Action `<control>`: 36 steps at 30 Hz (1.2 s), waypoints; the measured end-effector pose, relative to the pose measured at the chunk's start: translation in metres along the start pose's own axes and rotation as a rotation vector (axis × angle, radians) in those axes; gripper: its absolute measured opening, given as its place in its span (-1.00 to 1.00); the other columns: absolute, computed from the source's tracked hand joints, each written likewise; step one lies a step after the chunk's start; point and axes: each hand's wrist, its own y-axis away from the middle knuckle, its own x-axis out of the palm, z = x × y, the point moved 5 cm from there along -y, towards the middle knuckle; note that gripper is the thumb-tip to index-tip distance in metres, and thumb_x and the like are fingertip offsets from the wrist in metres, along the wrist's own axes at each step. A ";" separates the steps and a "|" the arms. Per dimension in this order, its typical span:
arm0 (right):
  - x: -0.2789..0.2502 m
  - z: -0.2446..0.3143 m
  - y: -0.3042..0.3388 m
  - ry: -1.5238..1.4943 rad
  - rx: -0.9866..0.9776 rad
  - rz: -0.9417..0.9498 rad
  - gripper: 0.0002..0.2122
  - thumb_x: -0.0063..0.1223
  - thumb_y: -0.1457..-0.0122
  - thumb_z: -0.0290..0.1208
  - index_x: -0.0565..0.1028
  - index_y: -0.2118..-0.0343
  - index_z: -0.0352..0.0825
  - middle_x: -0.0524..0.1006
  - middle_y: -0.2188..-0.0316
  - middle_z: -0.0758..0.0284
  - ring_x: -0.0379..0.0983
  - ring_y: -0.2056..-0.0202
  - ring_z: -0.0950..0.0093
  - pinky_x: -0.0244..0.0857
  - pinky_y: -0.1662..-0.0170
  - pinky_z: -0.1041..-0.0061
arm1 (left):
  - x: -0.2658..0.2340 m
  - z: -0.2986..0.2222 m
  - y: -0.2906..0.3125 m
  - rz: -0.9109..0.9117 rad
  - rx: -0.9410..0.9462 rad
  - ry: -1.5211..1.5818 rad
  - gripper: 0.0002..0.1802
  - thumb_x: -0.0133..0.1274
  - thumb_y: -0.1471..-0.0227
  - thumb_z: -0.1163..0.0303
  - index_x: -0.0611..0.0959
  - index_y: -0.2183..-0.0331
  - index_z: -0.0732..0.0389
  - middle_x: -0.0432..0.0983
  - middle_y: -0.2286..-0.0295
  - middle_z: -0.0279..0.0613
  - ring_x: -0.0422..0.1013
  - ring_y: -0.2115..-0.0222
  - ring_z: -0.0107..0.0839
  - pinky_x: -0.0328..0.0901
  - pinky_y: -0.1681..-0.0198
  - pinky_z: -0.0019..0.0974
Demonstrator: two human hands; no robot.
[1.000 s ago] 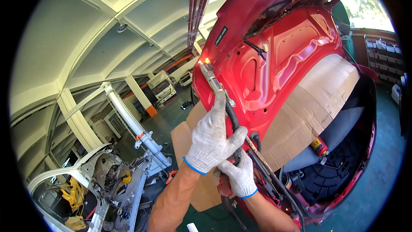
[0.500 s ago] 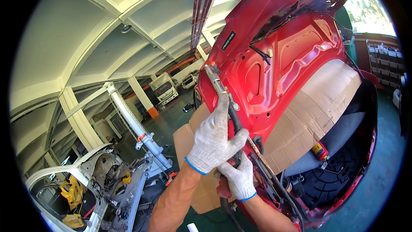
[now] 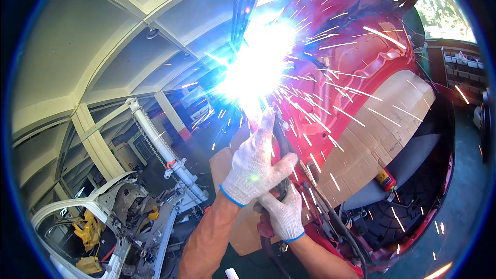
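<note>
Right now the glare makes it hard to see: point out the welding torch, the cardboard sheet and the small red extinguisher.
welding torch (image 3: 281, 142): head view, dark neck above the hands.
cardboard sheet (image 3: 377, 124): head view, flat middle.
red extinguisher (image 3: 385, 180): head view, its body.

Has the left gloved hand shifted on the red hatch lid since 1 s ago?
No. The left hand in its white knit glove sits at the same spot beside the brown cardboard sheet.

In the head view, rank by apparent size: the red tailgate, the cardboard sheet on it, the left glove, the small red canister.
1. red tailgate, largest by far.
2. cardboard sheet.
3. left glove; it is nearest the camera, so it looks bigger than it is.
4. small red canister, smallest.
</note>
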 end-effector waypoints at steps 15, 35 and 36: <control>-0.052 -0.032 0.079 0.429 0.140 0.158 -0.29 0.48 -0.09 -0.11 0.45 -0.19 -0.47 0.71 0.16 0.18 0.64 0.06 0.48 0.48 -0.09 0.39 | -0.025 0.026 0.180 0.078 -0.248 0.254 -0.04 0.41 -0.06 0.14 0.35 -0.30 0.47 0.62 -0.04 0.11 0.58 -0.07 -0.11 0.32 -0.28 -0.03; -0.153 -0.094 0.174 0.629 0.394 0.415 -0.39 0.38 -0.12 -0.09 0.50 -0.18 -0.30 0.68 0.17 0.00 0.66 0.09 0.02 0.53 -0.01 0.18 | -0.014 -0.047 0.273 0.066 -0.722 0.683 -0.55 0.09 -0.34 0.24 0.60 -0.03 0.46 0.64 0.18 0.21 0.60 0.19 -0.05 0.50 0.06 -0.08; -0.156 -0.094 0.175 0.643 0.405 0.428 -0.40 0.38 -0.12 -0.09 0.50 -0.18 -0.30 0.69 0.17 0.01 0.66 0.09 0.03 0.53 -0.01 0.18 | -0.015 -0.056 0.264 -0.018 -0.704 0.753 -0.43 0.08 -0.35 0.12 0.54 -0.14 0.41 0.61 0.12 0.27 0.60 0.20 -0.01 0.50 0.07 -0.06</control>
